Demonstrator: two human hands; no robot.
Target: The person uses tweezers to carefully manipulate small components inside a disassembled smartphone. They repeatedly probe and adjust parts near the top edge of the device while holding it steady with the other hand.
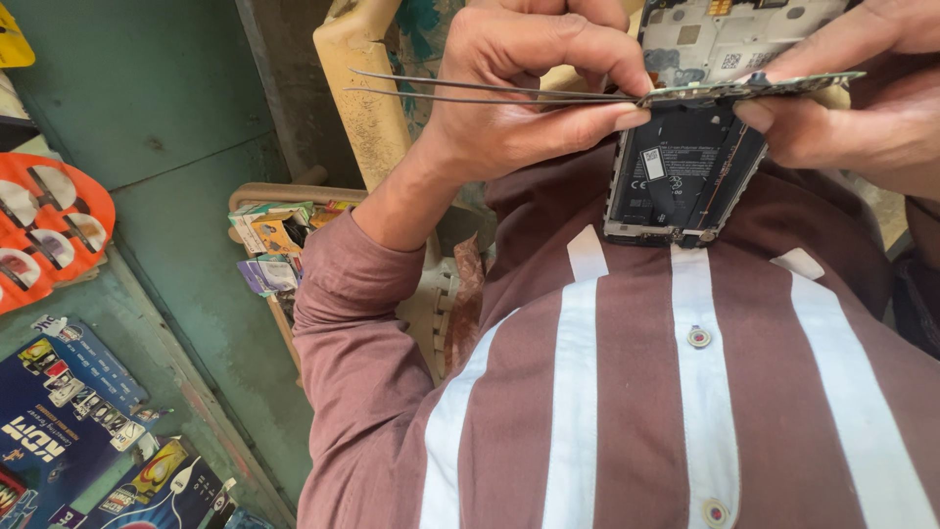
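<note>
Upper middle of the frame: the left hand (519,88) has its fingers (578,122) pressed together on a pair of slim metal tweezers (470,90), thumb below, forefinger above, squeezing the two blades so they meet at the tip. The open tail ends splay out toward the upper left. The tips touch the edge of a thin circuit board (754,88), seen edge-on, a narrow greenish strip running across the upper right. The right hand (862,98) pinches that board from the far side, thumb under, fingers (832,49) over it. Just behind and below lies an opened phone (685,167), back cover off, dark flat battery with a white label, pale metal shields at the top, resting against a maroon shirt (627,392) with broad white stripes and small round buttons. Lower left, glossy blue accessory cards (59,421).
</note>
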